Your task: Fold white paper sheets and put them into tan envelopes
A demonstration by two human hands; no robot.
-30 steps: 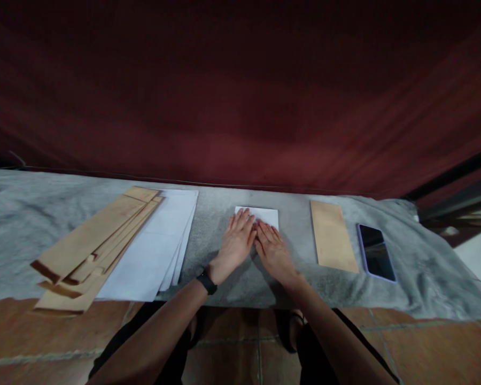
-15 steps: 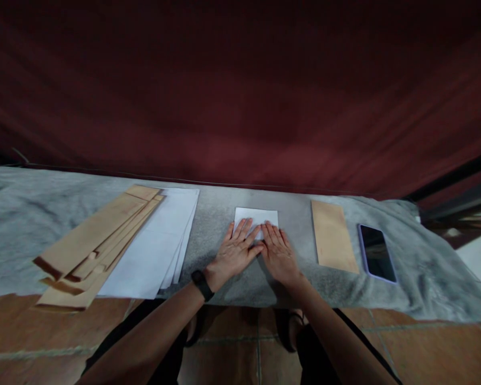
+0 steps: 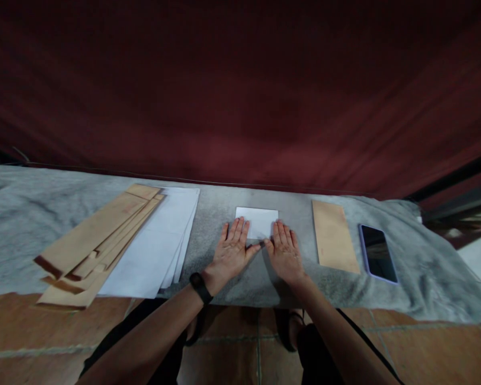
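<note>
Left-hand grip (image 3: pixel 232 254) and right-hand grip (image 3: pixel 285 258) laid flat, palms down, at the near side of a small white paper rectangle (image 3: pixel 258 221), over a surface covered with grey cloth (image 3: pixel 212 214).
Nearest, terracotta floor tiles (image 3: pixel 224 355) with pale joints. Then, at left, a loose fan of flat brown paper bags (image 3: pixel 94 230), near ends past the edge of the surface, lying partly over white paper sheets (image 3: pixel 154 248). Around the left wrist, a black wristband (image 3: pixel 201 289). In both hands, fingers stretched forward and somewhat apart; thumbs turned inward, tips close to each other. Left fingertips at the left near part of the white rectangle, right ones at the right near corner. Farther right, a smartphone (image 3: pixel 379 254) with dark screen and purple rim, near a flat piece of brown paper (image 3: pixel 335 235). Behind everything, a dark red curtain (image 3: pixel 240 107).
</note>
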